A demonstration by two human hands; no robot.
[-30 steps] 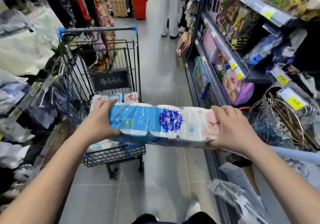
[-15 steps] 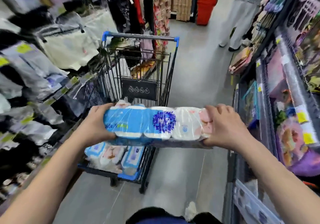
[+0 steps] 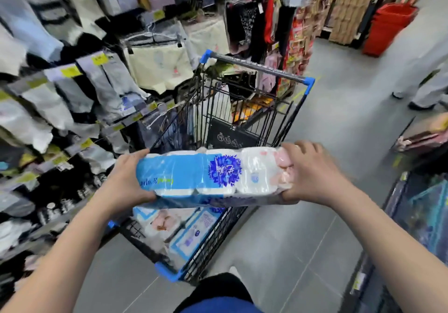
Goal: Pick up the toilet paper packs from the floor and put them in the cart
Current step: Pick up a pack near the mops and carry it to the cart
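toilet paper pack [image 3: 213, 175] held level in the air over the near end of the cart, long side across the view. clear plastic wrap, blue band on its left part, dark blue flower print near the middle, white and pink at its right end. several rolls show side by side through the wrap.

left hand [image 3: 123, 181] clasps the pack's left end, thumb on top, fingers wrapped under. right hand [image 3: 312, 172] clasps the right end, fingers curled over the top edge into the pink part. both forearms bare, reaching in from the bottom corners.

shopping cart [image 3: 244, 123] sits just below and beyond the pack: black wire basket, blue corner caps, grey push handle [image 3: 257, 66] at the far end, a dark sign panel [image 3: 229, 138] on the inner flap. more toilet paper packs in the basket [image 3: 179, 225] lie flat on its floor toward the near end, under the held pack, partly hidden by it.

grey tiled floor [image 3: 286, 247] around the cart. racks of hanging packaged clothing [image 3: 80, 89] along the left, close beside the cart's left side. red stacked baskets [image 3: 388, 26] at the far right of the aisle. another person's legs in pale trousers [image 3: 421, 80] stand well beyond the cart on the right. shelf edge on the right, blurred.
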